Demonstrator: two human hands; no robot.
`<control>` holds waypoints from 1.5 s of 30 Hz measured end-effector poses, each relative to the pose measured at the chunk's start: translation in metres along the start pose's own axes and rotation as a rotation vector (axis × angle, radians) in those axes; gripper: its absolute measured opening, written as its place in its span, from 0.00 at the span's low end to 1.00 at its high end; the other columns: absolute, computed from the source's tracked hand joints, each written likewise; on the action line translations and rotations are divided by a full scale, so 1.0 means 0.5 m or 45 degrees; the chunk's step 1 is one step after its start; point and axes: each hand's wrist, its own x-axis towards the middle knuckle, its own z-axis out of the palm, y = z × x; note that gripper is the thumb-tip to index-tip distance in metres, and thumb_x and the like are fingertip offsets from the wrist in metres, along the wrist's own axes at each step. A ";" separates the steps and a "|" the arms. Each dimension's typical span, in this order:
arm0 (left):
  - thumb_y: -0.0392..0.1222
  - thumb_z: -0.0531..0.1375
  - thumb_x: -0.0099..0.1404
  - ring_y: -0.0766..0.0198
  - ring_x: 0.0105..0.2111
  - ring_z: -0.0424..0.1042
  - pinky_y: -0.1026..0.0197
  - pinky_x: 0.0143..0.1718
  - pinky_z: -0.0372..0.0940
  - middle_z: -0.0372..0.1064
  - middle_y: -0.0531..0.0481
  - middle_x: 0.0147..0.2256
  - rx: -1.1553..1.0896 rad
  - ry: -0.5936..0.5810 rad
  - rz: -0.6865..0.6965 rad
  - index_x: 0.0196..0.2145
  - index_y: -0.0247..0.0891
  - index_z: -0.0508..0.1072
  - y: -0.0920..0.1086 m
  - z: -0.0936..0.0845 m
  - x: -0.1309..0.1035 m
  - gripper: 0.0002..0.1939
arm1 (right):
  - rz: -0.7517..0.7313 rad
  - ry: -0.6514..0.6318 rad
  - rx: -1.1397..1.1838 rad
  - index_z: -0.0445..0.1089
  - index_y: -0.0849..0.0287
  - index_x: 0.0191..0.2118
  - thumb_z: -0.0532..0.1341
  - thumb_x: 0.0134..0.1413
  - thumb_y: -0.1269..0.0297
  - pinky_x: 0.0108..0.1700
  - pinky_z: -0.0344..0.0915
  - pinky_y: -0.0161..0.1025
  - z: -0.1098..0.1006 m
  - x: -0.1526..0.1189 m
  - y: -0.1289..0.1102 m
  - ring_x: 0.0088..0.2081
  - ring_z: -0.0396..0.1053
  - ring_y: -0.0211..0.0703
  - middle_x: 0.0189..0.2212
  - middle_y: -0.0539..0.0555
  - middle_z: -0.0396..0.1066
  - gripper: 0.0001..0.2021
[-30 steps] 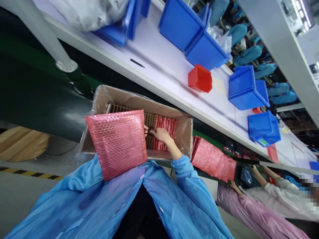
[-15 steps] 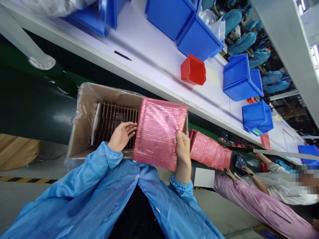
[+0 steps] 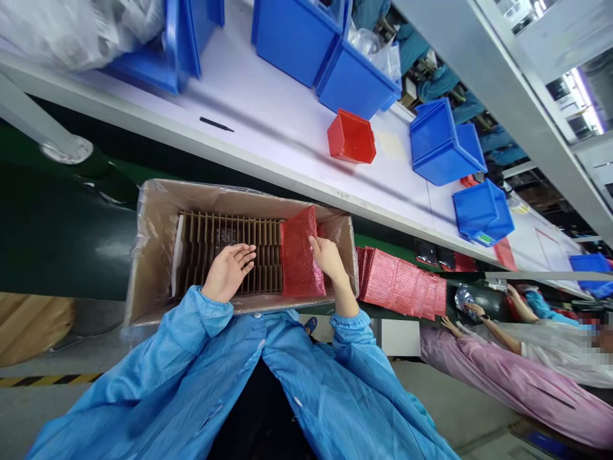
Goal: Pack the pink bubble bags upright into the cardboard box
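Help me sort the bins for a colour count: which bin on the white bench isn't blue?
The small red bin, standing alone mid-bench; every other bin there, like the blue bin beside it, is blue.

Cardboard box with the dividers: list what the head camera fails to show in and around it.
- What the pink bubble bag holds: the wrap is opaque, head view.
- Right hand grip: fingertips lie on the bag, a clasp cannot be judged.
- Slot bottoms of the cardboard box: hidden in shadow between the dividers; left hand covers some.
- Box front wall: hidden by the blue sleeves.
- Black packets on the belt: too small.
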 end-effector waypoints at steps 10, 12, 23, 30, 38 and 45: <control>0.35 0.55 0.78 0.63 0.39 0.77 0.62 0.38 0.72 0.79 0.46 0.44 0.046 0.005 -0.029 0.39 0.32 0.73 0.001 0.013 -0.009 0.09 | 0.093 -0.099 -0.161 0.77 0.65 0.52 0.43 0.86 0.52 0.55 0.68 0.45 0.052 0.027 -0.054 0.55 0.80 0.62 0.50 0.69 0.81 0.29; 0.34 0.55 0.77 0.63 0.39 0.77 0.62 0.38 0.72 0.78 0.46 0.43 0.057 0.013 -0.038 0.39 0.32 0.74 0.001 0.011 -0.011 0.09 | 0.081 -0.117 -0.178 0.77 0.67 0.56 0.42 0.86 0.52 0.59 0.69 0.47 0.076 0.056 -0.065 0.57 0.79 0.62 0.52 0.71 0.80 0.30; 0.35 0.54 0.76 0.63 0.38 0.75 0.61 0.38 0.73 0.77 0.46 0.42 0.005 -0.006 -0.011 0.39 0.32 0.75 0.000 -0.007 -0.009 0.11 | -0.065 -0.088 -0.391 0.77 0.69 0.59 0.42 0.85 0.52 0.57 0.74 0.50 0.083 0.086 -0.073 0.55 0.81 0.63 0.50 0.75 0.80 0.31; 0.35 0.56 0.74 0.63 0.37 0.75 0.61 0.37 0.73 0.76 0.47 0.41 -0.019 -0.007 0.020 0.38 0.32 0.76 0.008 -0.005 0.000 0.09 | -0.135 -0.320 -0.332 0.77 0.70 0.62 0.42 0.86 0.53 0.61 0.74 0.54 0.174 0.078 -0.092 0.60 0.79 0.65 0.54 0.74 0.80 0.32; 0.35 0.57 0.72 0.64 0.36 0.73 0.61 0.36 0.73 0.74 0.47 0.39 0.001 0.092 0.011 0.37 0.32 0.75 0.010 -0.007 -0.020 0.08 | -0.110 -0.705 -0.169 0.80 0.72 0.59 0.58 0.79 0.63 0.61 0.74 0.45 0.177 0.131 -0.087 0.61 0.79 0.60 0.59 0.73 0.78 0.19; 0.38 0.60 0.70 0.65 0.36 0.73 0.61 0.37 0.75 0.73 0.47 0.40 0.033 0.121 0.169 0.36 0.34 0.75 0.023 -0.014 -0.008 0.07 | -0.001 -0.811 -0.046 0.82 0.74 0.52 0.65 0.60 0.81 0.60 0.77 0.46 0.219 0.187 -0.097 0.57 0.81 0.58 0.54 0.69 0.81 0.15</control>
